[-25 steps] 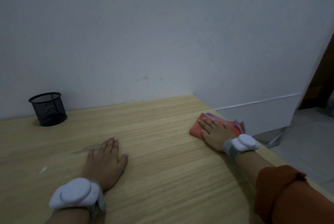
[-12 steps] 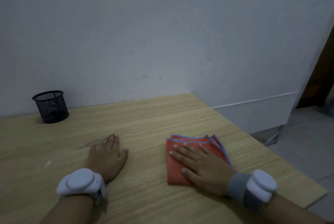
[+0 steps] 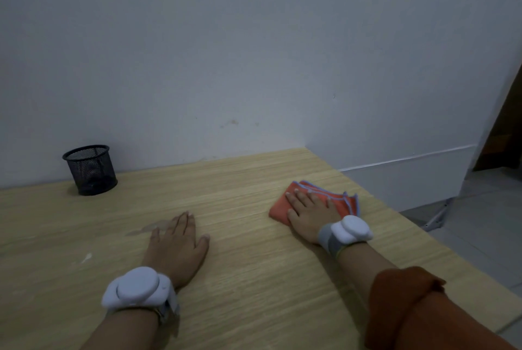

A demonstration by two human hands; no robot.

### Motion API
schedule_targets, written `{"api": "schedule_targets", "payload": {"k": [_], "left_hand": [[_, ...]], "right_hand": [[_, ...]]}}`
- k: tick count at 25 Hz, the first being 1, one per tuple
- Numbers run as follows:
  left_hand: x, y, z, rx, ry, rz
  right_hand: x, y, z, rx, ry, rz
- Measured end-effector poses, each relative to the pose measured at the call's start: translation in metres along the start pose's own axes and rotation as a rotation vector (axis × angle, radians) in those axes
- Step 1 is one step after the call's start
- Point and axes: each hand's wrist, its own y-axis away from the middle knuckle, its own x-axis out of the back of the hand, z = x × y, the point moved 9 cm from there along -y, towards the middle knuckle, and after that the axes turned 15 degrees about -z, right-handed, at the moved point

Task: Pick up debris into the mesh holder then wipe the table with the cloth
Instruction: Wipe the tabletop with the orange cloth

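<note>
Fingers (image 3: 306, 200) of your right hand (image 3: 310, 215) are lying straight, pressing the cloth (image 3: 343, 203), which you are pushing back toward the table's (image 3: 254, 279) far right edge; wiping is proceeding while your left hand (image 3: 176, 248) is resting flat.

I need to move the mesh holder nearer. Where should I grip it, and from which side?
Grip the mesh holder round its upper wall just below the rim, coming from the front right. It stands upright with its open mouth up, the wall is close behind, and that side of the table looks unobstructed.
</note>
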Motion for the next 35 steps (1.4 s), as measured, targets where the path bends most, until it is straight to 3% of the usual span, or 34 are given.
{"api": "schedule_targets", "payload": {"k": [4,9,11,14,17,22,25,28,35], "left_hand": [[-0.001,0.000,0.001,-0.009,0.010,-0.014],[0.000,0.000,0.000,0.006,0.000,-0.004],[-0.002,-0.001,0.001,0.001,-0.003,-0.012],[-0.001,-0.001,0.000,0.011,-0.003,0.018],[0.009,0.006,0.011,0.021,-0.092,0.115],[0.036,0.018,0.120,-0.250,-0.011,0.366],[0.024,0.002,0.199,-0.406,-0.006,0.294],[-0.004,-0.022,0.231,-0.409,-0.028,0.125],[0.011,-0.066,0.170,-0.221,0.018,0.066]], "right_hand": [[-0.015,0.009,-0.060,0.217,0.060,-0.010],[-0.015,0.028,-0.075,0.355,0.055,-0.094],[0.011,0.038,-0.062,0.396,-0.086,0.018],[0.046,0.048,0.012,0.173,-0.219,0.293],[0.024,0.051,0.074,-0.088,-0.134,0.165],[0.000,0.043,0.076,-0.101,-0.078,0.093],[-0.002,0.040,0.080,-0.096,-0.085,0.080],[-0.005,0.038,0.080,-0.082,-0.102,0.070],[-0.005,0.037,0.081,-0.062,-0.120,0.072]]}}
